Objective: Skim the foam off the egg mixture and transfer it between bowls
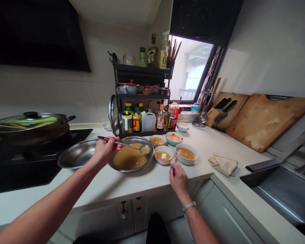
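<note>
My left hand [104,149] is closed round the handle of a metal ladle [132,146]. The ladle's bowl hangs full of brown liquid over the right rim of a large steel bowl [130,158] holding the same liquid. Just right of it stand several small bowls of brown liquid: a white one [163,156], a larger white one [186,154], a teal one [174,138] and another [157,140]. My right hand [177,177] rests on the white counter [132,183] below the small bowls, fingers curled, with nothing I can make out in it.
An empty steel dish [77,154] lies left of the big bowl. A lidded wok [27,127] sits on the black hob. A black rack [142,98] of sauce bottles stands behind. A folded cloth [223,165], cutting boards [264,118], a knife block and a sink [287,193] lie right.
</note>
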A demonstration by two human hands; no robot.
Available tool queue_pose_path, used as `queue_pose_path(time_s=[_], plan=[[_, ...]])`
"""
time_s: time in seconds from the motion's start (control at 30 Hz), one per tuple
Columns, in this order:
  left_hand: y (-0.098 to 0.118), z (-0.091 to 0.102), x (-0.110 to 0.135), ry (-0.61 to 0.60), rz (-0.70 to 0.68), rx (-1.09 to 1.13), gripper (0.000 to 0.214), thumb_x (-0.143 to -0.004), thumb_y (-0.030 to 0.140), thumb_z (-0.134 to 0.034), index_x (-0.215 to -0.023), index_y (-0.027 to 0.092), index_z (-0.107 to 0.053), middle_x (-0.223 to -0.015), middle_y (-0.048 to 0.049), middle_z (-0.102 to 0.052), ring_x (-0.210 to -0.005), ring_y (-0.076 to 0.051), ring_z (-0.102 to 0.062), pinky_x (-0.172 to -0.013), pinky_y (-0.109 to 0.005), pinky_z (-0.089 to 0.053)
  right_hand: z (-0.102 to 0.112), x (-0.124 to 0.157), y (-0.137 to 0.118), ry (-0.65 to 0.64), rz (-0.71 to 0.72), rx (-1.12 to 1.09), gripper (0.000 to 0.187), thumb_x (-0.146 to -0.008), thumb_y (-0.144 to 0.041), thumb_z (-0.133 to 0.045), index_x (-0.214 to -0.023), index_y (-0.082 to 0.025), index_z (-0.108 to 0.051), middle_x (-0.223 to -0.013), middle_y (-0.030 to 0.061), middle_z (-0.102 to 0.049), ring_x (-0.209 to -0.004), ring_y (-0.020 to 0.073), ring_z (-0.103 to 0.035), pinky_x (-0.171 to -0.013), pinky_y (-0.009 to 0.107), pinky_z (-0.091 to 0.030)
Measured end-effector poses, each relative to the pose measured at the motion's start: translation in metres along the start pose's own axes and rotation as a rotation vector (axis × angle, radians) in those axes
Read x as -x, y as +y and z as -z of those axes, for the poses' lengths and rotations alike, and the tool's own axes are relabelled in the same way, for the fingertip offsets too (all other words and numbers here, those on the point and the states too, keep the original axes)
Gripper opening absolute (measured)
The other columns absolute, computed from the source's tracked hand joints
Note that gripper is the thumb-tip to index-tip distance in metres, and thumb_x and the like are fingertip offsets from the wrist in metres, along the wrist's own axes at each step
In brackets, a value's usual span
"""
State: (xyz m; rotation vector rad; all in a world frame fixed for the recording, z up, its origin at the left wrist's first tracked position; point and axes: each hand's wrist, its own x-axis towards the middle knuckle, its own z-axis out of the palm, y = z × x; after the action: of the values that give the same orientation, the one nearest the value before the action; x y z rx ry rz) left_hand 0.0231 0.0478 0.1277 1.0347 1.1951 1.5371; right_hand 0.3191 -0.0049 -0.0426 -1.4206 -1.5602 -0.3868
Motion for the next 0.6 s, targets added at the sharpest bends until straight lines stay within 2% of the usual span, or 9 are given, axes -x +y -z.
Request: queue_pose_path(time_s=[0.17, 0.6], plan=[[-0.004, -0.011, -0.005, -0.005, -0.052, 0.024, 0.006, -0.07, 0.015, -0.054, -0.073, 0.012, -0.059, -0.055, -0.0006, -0.059, -0.044, -0.01, -0.057, -0.048, -0.022, -0.048, 0.0, 0.0, -0.001, 0.0, -0.004, 0.002, 0.02, -0.089, -0.016, -0.04, -0.086, -0.018, -0.061, -0.073, 0.0046, -0.06, -0.066, 0.0163, -0.056, -0.063, 0.027, -0.041], [-0.012, -0.026, -0.007, -0.048, -0.042, 0.041, 0.01, -0.072, 0.011, -0.051, -0.076, 0.011, -0.06, -0.05, -0.0002, -0.059, -0.041, -0.01, -0.056, -0.049, -0.022, -0.05, 0.003, -0.001, -0.004, 0.003, 0.003, 0.025, 0.021, -0.09, -0.017, -0.04, -0.085, -0.018, -0.061, -0.071, 0.0044, -0.059, -0.066, 0.0167, -0.056, -0.062, 0.026, -0.04]])
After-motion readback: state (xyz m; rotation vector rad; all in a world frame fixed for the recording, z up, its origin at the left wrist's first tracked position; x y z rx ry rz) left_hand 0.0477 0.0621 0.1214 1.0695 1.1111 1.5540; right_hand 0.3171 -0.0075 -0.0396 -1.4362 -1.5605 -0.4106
